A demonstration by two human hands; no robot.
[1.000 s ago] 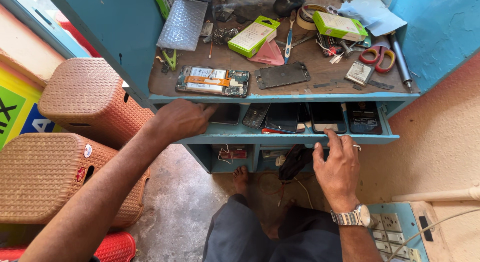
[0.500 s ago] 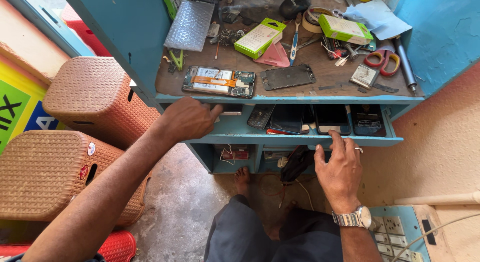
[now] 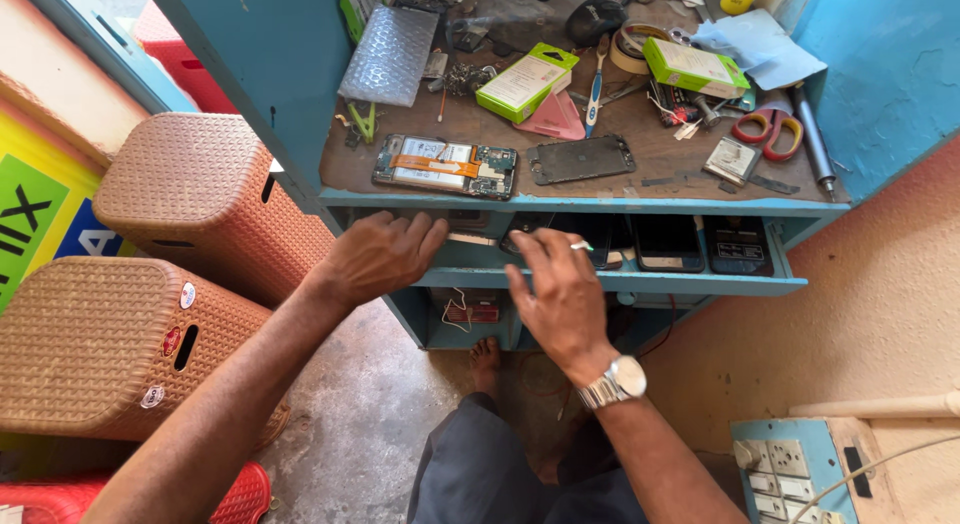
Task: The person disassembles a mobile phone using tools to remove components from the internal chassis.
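Phone repair workshop: opened phone (image 3: pixel 446 168), scissors (image 3: pixel 768 130) on cluttered bench (image 3: pixel 640 174).

Both hands, left hand (image 3: pixel 378 256) and right hand (image 3: pixel 560 299), reach into the open blue drawer (image 3: pixel 640 281) holding phones (image 3: pixel 668 242).

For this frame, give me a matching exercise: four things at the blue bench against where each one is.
Things:
1. left hand
2. scissors
3. opened phone
4. right hand

Places:
A. benchtop, right side
B. benchtop front edge, above the left hand
C. at the drawer's left end
D. over the drawer's middle, wearing a ring and wristwatch

Pairs: 1-C, 2-A, 3-B, 4-D
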